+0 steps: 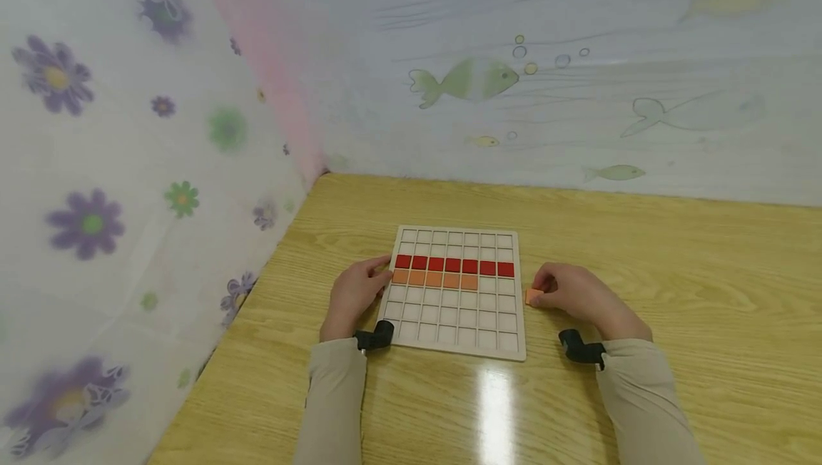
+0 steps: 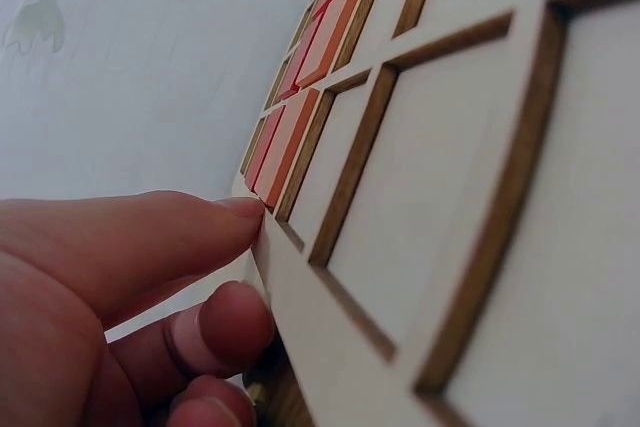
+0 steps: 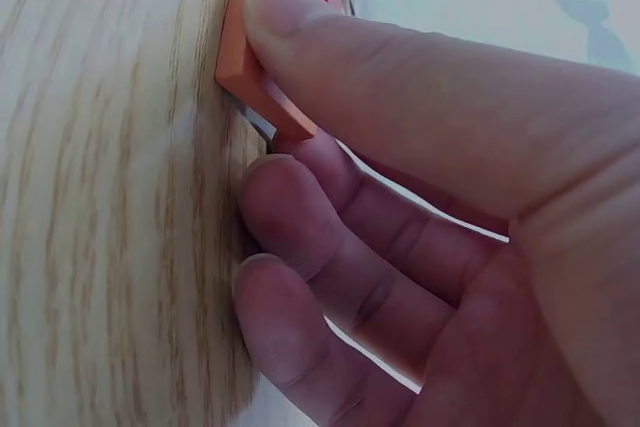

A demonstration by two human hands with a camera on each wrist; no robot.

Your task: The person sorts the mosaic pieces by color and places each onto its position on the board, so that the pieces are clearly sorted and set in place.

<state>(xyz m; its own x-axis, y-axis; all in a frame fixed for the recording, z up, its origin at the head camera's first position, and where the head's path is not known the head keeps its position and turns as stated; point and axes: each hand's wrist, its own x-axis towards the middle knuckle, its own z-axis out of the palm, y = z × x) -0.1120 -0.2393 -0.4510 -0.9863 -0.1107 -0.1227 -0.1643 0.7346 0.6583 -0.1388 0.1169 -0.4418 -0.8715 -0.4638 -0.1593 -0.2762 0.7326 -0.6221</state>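
Note:
A pale wooden grid board (image 1: pixel 457 351) lies on the table, with a full row of red tiles (image 1: pixel 435 264). Directly below runs a partial row of orange tiles (image 1: pixel 417 279), with bare cells at its right. At the board's left edge my left hand (image 1: pixel 352 297) rests its fingertips; the left wrist view puts one fingertip right beside the end orange tile (image 2: pixel 286 149). Just right of the board, my right hand (image 1: pixel 571 294) pinches a loose orange tile (image 3: pixel 243 37) between thumb and fingers, close over the table. The other right fingers (image 3: pixel 285 202) lie loosely curled beneath the thumb.
The light wood table (image 1: pixel 443 415) meets a flower-print wall covering (image 1: pixel 122 165) at the left and a fish-print one (image 1: pixel 546 123) at the back. Dark wrist-worn pieces (image 1: pixel 581 348) stick out from both beige sleeves.

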